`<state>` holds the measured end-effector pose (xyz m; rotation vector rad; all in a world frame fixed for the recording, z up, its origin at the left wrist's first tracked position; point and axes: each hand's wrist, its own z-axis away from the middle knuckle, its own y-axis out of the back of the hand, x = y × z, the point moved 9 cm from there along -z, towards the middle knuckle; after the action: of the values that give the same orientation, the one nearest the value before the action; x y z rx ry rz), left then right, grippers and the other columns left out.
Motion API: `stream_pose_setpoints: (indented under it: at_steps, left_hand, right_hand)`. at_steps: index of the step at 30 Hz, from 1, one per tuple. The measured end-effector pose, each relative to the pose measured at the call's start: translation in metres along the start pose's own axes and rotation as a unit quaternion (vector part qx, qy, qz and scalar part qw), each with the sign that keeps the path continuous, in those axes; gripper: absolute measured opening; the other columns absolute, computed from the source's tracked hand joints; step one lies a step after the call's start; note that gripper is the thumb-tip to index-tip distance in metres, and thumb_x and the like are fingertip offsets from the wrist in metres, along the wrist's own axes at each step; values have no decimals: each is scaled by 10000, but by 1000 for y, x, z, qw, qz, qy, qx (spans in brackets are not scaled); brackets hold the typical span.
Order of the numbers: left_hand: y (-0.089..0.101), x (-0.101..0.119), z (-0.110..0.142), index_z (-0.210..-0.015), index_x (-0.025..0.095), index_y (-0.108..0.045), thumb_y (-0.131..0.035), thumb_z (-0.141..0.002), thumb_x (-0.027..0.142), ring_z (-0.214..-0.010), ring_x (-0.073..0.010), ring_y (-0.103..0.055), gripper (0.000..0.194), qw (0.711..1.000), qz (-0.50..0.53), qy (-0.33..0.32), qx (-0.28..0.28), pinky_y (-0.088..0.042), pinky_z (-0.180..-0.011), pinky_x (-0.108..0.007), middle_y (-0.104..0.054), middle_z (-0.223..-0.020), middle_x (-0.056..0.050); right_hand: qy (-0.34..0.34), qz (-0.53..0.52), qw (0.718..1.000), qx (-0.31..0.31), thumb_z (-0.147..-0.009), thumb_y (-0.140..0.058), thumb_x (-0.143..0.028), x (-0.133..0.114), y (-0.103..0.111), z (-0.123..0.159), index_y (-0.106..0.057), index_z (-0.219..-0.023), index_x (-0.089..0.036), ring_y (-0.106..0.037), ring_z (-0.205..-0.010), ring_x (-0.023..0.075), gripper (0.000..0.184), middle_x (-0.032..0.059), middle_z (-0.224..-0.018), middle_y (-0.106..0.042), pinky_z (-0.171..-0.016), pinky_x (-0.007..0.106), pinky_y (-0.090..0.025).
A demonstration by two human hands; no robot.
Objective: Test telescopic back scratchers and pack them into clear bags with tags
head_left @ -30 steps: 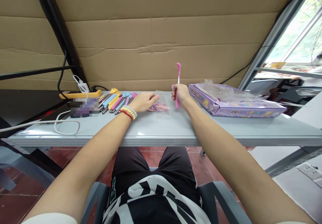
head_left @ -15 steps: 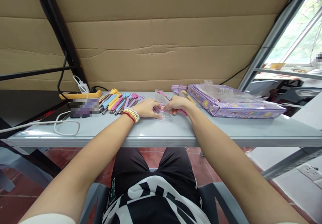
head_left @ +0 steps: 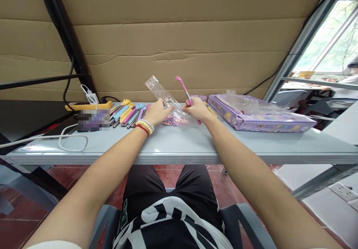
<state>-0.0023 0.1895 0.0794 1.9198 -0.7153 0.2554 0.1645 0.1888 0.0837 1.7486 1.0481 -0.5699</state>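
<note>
My left hand [head_left: 157, 112] pinches a long clear plastic bag [head_left: 160, 89], lifted up and tilted to the left. Held upright between the fingers of my right hand [head_left: 196, 109] is a slim pink back scratcher [head_left: 183, 85] with a curved head, a metal shaft and a pink grip. The bag's lower end hangs between the two hands. Below it on the table lie small pink printed packets or cards [head_left: 175, 120]. Left of my left hand, several similar back scratchers [head_left: 125, 114] in yellow, blue, pink and purple lie in a row.
A purple printed box [head_left: 268, 122] with clear plastic [head_left: 248, 103] on top stands at the right of the grey table [head_left: 179, 144]. At the left are a blurred phone-like object [head_left: 93, 120], a white cable [head_left: 72, 148] and a yellow case [head_left: 104, 104]. Cardboard [head_left: 179, 55] closes the back.
Both hands have risen off the table and moved slightly apart. The clear bag is now lifted by the left hand, and the back scratcher is raised upright in the right.
</note>
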Motion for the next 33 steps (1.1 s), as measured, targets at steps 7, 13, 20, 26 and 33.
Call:
stream_pose_setpoints:
  at_steps: [7, 13, 20, 26, 33]
  left_hand:
    - [-19, -8, -3, -777, 166, -596, -691, -645, 568, -639, -154, -536, 434, 961, 254, 47, -96, -365, -567, -267, -628, -730, -44]
    - [-24, -3, -5, -617, 132, -638, -649, -718, 312, -541, -106, -514, 207, 931, 350, 37, -100, -352, -500, -235, -609, -620, -35]
    - [2, -53, -13, -570, 141, -549, -623, -763, 206, -462, -84, -498, 216, 891, 414, 175, 62, -294, -423, -199, -527, -503, 5]
    - [10, -51, -7, -586, 144, -500, -639, -788, 234, -440, -71, -516, 262, 862, 458, 198, 84, -288, -396, -184, -575, -563, -13]
    - [11, -48, -10, -629, 145, -514, -700, -750, 305, -461, -73, -541, 273, 840, 507, 177, 79, -314, -406, -178, -587, -579, -4]
  right_hand:
    - [6, -204, 979, 4, -552, -658, -195, -7, -2, 1, -270, -658, -229, -355, -446, 57, 404, -47, -575, -521, -451, 229, -277]
    - [46, -21, 998, 32, -655, -650, -361, -13, 7, 2, -294, -613, -216, -332, -493, 73, 387, -57, -531, -397, -503, 246, -256]
    - [53, 249, 962, -97, -796, -490, -571, -5, -10, 5, -308, -540, -198, -300, -540, 98, 488, -34, -517, -318, -538, 274, -201]
    - [7, 235, 962, -141, -804, -478, -540, 7, -17, 7, -375, -579, -192, -355, -558, 115, 427, -10, -593, -416, -546, 279, -227]
    - [10, 170, 977, -126, -854, -372, -575, 11, -10, 3, -325, -578, -193, -298, -554, 112, 474, -19, -564, -328, -531, 276, -201]
